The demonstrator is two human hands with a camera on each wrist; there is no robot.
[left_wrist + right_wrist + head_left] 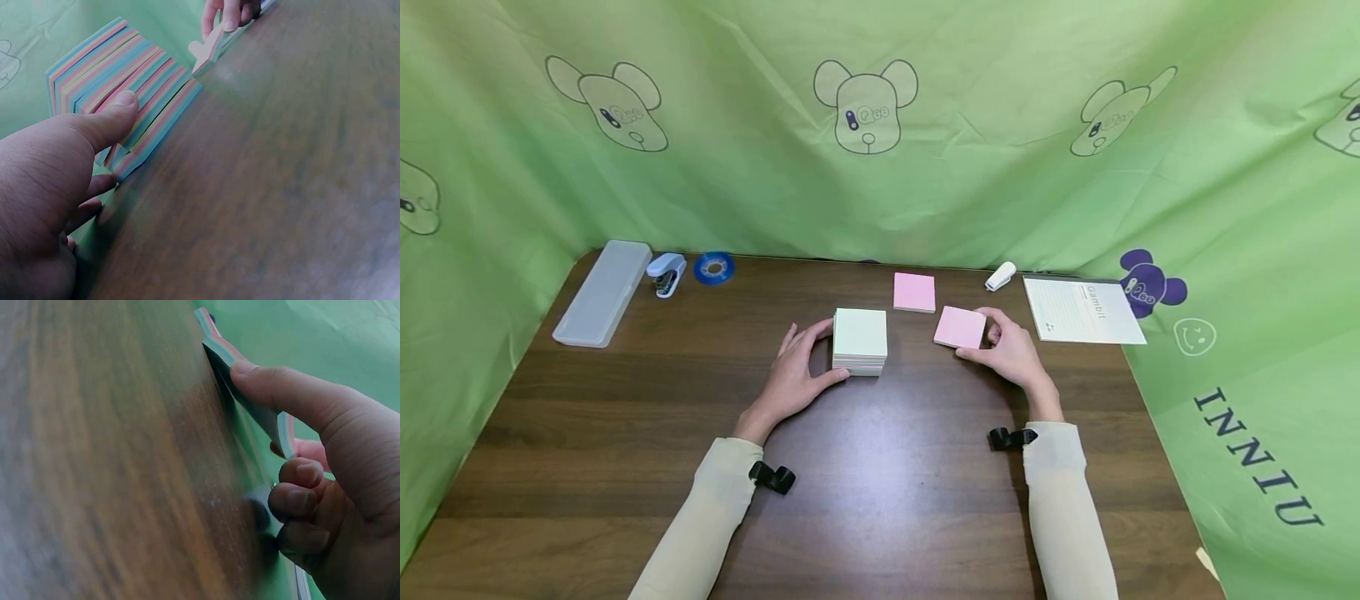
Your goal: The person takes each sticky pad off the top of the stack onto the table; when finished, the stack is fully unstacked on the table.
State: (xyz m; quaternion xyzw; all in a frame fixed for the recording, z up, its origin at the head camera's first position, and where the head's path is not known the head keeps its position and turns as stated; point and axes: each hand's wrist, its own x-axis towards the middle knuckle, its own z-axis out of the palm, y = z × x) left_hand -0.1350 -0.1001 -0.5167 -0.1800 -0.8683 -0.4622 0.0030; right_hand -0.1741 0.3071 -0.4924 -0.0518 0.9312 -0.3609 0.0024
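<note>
A tall stack of sticky notes, pale green on top with multicoloured striped sides, stands in the middle of the table. My left hand holds it from the left, thumb on the near side and fingers behind. To its right, my right hand pinches a thin pink-topped sticky note pad by its right edge between thumb and index finger. In the right wrist view this pad is tilted, with a dark gap under it, and the other fingers are curled. Another pink pad lies just behind it.
Along the back left are a translucent case, a light-blue stapler and a blue tape roll. At the back right lie a small white clip-like object and a notepad. A green curtain hangs behind the wooden table.
</note>
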